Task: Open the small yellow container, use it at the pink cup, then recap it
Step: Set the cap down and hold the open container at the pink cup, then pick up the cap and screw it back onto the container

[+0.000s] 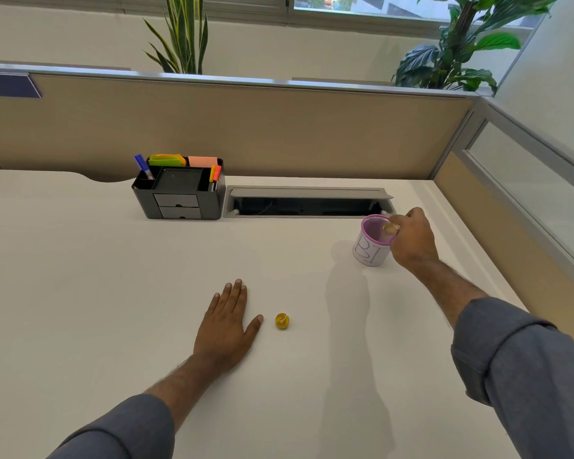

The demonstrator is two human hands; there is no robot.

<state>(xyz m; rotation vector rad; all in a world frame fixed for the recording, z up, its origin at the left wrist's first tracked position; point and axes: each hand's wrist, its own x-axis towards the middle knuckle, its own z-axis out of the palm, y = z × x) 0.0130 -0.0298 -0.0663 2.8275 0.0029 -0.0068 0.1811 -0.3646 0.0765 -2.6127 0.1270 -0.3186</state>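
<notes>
A pink mesh cup (371, 241) with a white paper label stands at the right of the desk. My right hand (413, 240) is closed on the small yellow container (390, 228) and holds it tilted over the cup's rim. A small round yellow piece, apparently the container's cap (282, 321), lies on the desk near the middle. My left hand (227, 326) rests flat on the desk just left of the cap, fingers spread, thumb tip a little short of it.
A black desk organiser (179, 190) with pens and sticky notes stands at the back. Beside it is an open grey cable tray (307, 202) set into the white desk (113, 293). Beige partitions bound the desk at the back and right.
</notes>
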